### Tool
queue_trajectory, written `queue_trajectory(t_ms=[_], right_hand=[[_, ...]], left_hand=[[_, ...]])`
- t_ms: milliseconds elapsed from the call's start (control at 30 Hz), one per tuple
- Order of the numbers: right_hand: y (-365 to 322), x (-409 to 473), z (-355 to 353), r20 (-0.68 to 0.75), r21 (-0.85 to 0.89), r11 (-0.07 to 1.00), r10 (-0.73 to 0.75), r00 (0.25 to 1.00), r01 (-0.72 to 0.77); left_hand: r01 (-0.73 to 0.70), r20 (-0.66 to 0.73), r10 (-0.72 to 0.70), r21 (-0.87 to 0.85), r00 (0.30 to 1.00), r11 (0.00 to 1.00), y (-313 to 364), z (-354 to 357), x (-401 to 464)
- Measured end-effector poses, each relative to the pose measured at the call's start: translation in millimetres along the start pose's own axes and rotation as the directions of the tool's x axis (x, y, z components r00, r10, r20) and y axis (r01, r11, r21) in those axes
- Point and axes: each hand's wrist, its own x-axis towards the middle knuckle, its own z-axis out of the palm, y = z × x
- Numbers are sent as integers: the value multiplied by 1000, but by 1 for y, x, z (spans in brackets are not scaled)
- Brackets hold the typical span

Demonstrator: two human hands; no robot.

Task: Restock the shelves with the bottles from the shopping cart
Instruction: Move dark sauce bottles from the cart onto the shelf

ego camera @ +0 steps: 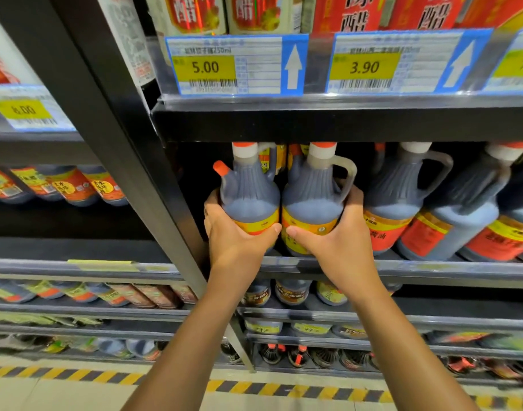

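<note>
**Two dark sauce jugs held at the shelf edge**

In the head view, both hands are in the middle of the frame, each one grasping a jug. The left hand [235, 232] is curled round the lower body of the left jug [250, 197], with the thumb across its yellow label. The right hand [336, 235] grips the right jug [312, 203] in the same way, its fingers reaching behind near the handle. The two jugs stand upright and touch each other, at the left end of the shelf [432, 269] in the centre of the frame; whether their bottoms rest fully on it I cannot tell, because the hands cover them.

To the right on the same shelf stand more jugs with red labels [393, 200], close beside the right jug. Above, in the upper middle of the frame, are two price tags, 5.00 [205, 67] and 3.90 [364, 67]. A black upright post [130, 161] runs across the left part of the frame. At the bottom, a yellow-black floor stripe [284, 388] lies under the forearms.
</note>
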Motion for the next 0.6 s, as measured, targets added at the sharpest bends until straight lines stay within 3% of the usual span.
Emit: queue_trajectory(t_ms=[367, 600], right_hand=[[-1, 6, 3, 61, -52, 998, -20, 998, 24], [5, 13, -20, 115, -1, 1000, -9, 993, 9]], left_hand=[[-19, -86, 30, 128, 996, 992, 7, 2, -2], [-14, -36, 19, 133, 999, 991, 8, 1, -4]])
